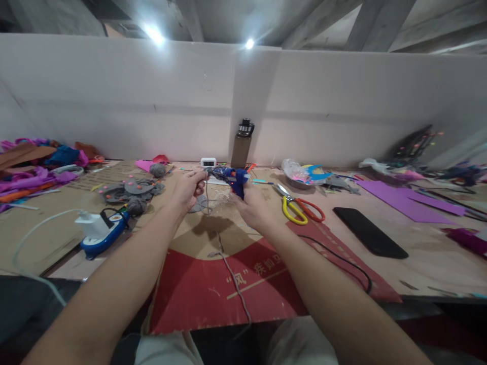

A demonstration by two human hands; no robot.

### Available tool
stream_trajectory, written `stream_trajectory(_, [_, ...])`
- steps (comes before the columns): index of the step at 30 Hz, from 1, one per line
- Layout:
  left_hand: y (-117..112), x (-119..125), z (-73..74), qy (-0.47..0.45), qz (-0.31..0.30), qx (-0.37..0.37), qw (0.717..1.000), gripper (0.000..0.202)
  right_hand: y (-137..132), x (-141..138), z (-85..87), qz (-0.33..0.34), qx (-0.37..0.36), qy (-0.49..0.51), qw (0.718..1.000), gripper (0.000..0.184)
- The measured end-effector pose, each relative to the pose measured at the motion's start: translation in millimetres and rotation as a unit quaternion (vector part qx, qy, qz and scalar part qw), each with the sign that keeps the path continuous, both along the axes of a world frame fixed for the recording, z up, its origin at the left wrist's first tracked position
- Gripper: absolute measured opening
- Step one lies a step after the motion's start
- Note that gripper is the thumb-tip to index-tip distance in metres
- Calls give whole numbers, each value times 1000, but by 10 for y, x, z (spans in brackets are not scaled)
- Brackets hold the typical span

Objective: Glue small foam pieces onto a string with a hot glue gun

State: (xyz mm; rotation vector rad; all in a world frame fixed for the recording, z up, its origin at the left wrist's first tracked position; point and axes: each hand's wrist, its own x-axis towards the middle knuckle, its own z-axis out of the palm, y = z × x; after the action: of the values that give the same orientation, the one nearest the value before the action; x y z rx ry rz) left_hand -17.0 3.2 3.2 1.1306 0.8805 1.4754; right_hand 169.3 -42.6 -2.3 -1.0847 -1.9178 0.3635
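Right hand (pixel 254 205) grips the glue gun (pixel 236 178); left hand (pixel 189 188) pinches — seemingly — a grey cord (pixel 207 200) at the nozzle (pixel 213 173) — keep skin clear.

Red cardboard (pixel 198 291): white print “风” 亲如, rest unclear.

I see a workbench (pixel 426 263) bearing a red cardboard sheet (pixel 228 284); yellow-and-red scissors (pixel 299 208) and a black phone (pixel 369 232) lie right of it, a power strip (pixel 102 233) left.

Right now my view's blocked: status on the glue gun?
Right hand grips blue plastic glue gun. Left hand pinches thin grey cord at nozzle. Yellow-and-red-handled scissors lie clear, rightward.
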Motion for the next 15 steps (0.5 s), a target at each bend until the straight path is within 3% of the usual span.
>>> stream_trajectory(4, [47,-39,-18,-18,4,7,1000,20,-13,-1,19,-8,-15,30,999,23])
stream_trajectory(11, [58,-38,-25,-33,37,-6,999,19,258,148,-82,-28,-160,182,970,14])
stream_trajectory(13, [45,-6,-23,-17,64,14,998,18,364,225,-137,-76,-169,124,975,10])
stream_trajectory(15, [28,31,-19,7,95,48,994,15,441,305,-194,-142,-172,7,975,7])
